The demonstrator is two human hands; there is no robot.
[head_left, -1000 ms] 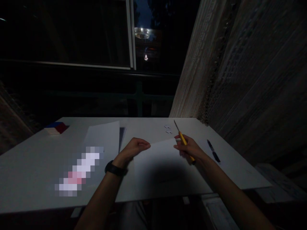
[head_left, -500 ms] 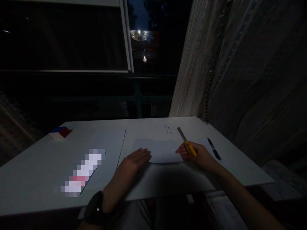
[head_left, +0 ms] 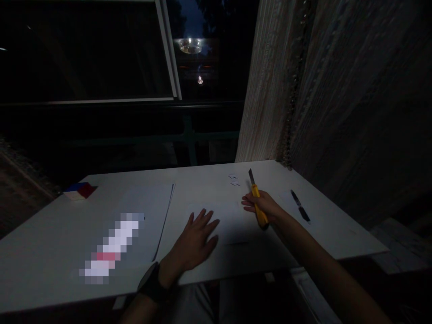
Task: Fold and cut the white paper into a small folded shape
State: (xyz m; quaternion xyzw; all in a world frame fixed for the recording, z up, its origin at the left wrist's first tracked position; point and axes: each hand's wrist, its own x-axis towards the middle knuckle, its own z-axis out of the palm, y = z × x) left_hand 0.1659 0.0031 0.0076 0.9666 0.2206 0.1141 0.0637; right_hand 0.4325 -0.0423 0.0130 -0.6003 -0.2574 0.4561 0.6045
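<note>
- Since a second ago, our sheet of paper [head_left: 229, 225] has come down from between both hands to lie on the white surface [head_left: 202, 184]; our left hand [head_left: 197, 243] has turned palm down, and our right hand [head_left: 268, 206] has moved clear of the sheet's far edge with the knife.
- We keep the left fingers spread wide and straight over the sheet's left part, gripping nothing; a dark watch [head_left: 155, 285] sits on that wrist.
- With the right fingers partly extended but closed enough to grip, we have hold of a yellow utility knife [head_left: 259, 213], its bare blade pointing away from us.
- Near the blade, on its left, we see two small paper cutouts [head_left: 235, 183].
- Right of the knife, we have a black pen [head_left: 300, 207] lying at a slant.
- To our left lies a stack of paper sheets [head_left: 153, 202], partly covered by a pixelated long object [head_left: 113, 247] that we cannot identify.
- Farther left, near the edge, we see a blue, red and white cube [head_left: 80, 191].
- Behind the surface, we face a dark window [head_left: 84, 49] and a pale curtain [head_left: 261, 90].
</note>
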